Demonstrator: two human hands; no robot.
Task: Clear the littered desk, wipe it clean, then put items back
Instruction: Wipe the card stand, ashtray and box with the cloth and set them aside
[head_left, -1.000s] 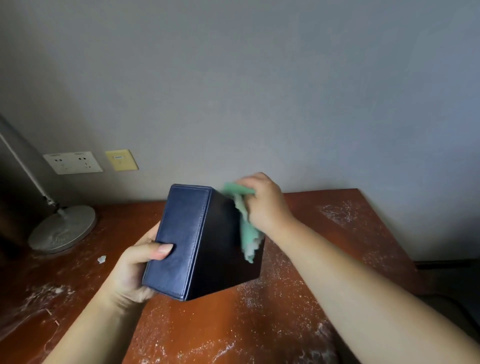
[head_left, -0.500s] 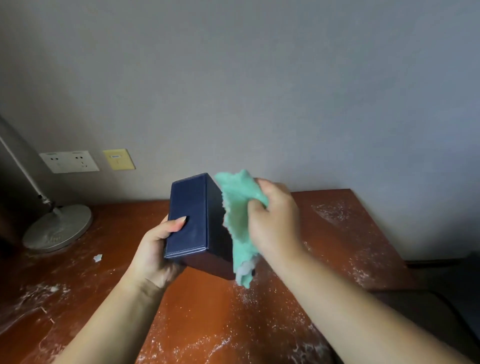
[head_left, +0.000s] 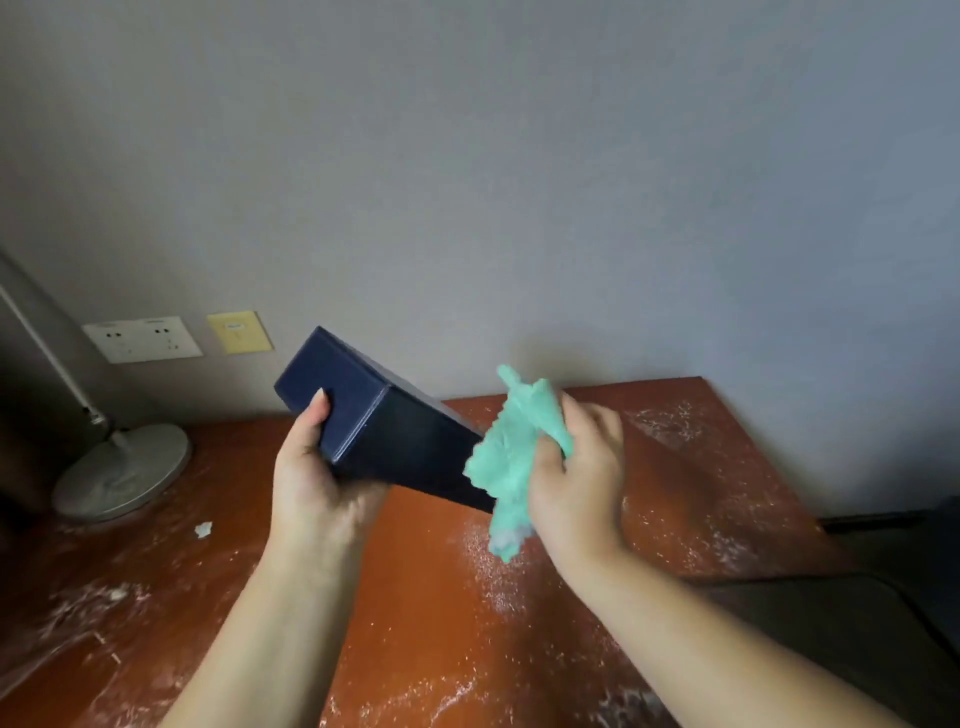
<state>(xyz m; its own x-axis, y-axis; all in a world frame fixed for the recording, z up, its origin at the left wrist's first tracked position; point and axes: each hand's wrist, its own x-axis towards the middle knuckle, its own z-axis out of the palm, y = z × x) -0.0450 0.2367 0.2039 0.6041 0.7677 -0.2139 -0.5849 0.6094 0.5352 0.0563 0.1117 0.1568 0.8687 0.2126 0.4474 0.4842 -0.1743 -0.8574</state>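
While left hand (head_left: 317, 488) grips the tilted navy box (head_left: 395, 441), right hand (head_left: 582, 480) clutches a green cloth (head_left: 511, 457) (box's far end hidden).

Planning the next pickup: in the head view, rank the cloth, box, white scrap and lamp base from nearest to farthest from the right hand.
1. The cloth: gripped in the right hand.
2. The box: just left, against the cloth, held by the left hand.
3. The scrap: on the desk, farther left.
4. The lamp base: far left of the desk.
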